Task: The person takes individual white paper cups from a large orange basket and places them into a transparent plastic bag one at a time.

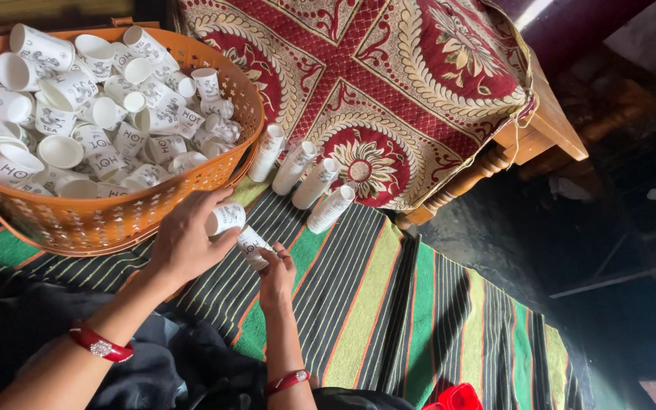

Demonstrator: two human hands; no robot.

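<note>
My left hand (187, 243) holds a white printed paper cup (227, 219) just below the rim of an orange plastic basket (100, 220). My right hand (276, 275) grips a second white paper cup (252, 244) right beside it, the two cups almost touching. The basket is heaped with several loose white paper cups (93, 114). To the right of the basket, several stacks of nested cups (301, 178) lie side by side on the striped mat, leaning toward the red cloth. Both wrists wear red bangles.
A green, black and orange striped mat (389, 304) covers the floor. A wooden bed with a red and cream patterned cloth (389, 68) stands behind the stacks. Dark floor lies to the right. A red object (455, 398) shows at the bottom edge.
</note>
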